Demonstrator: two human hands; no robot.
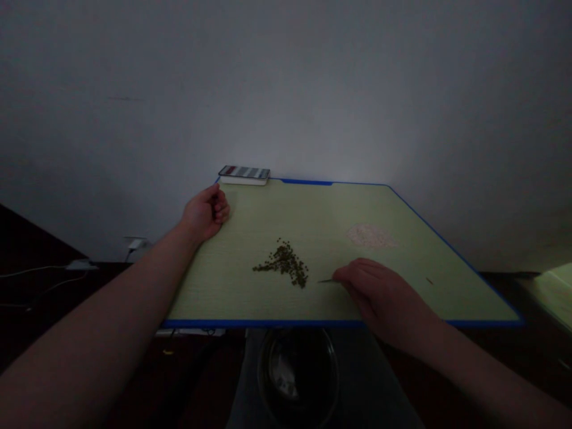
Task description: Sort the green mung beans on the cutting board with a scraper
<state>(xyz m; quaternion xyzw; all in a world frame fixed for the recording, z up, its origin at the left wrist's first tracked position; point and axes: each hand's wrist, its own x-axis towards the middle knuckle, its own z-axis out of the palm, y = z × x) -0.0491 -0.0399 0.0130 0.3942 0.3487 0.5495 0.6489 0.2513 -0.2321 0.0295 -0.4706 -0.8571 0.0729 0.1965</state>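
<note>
My right hand (379,292) is closed at the table's near edge, pinching a thin, pointed, dark tool (328,280). Its tip points left, apart from a loose pile of small dark green beans (286,260). Beyond this hand lies a flat patch of pale grains, like rice (370,235). At the table's left edge rests my left hand (207,211), fingers curled in, with nothing visible in them. Behind it, at the far left corner, a phone with a lit screen (244,172) lies on a white box (242,180).
The pale green tabletop (308,208) has a blue rim and stands against a grey wall (286,89). A short brown stick (429,281) lies at right. Below the near edge is a round, glossy dark vessel (298,378). Cables and a plug (136,243) are at left.
</note>
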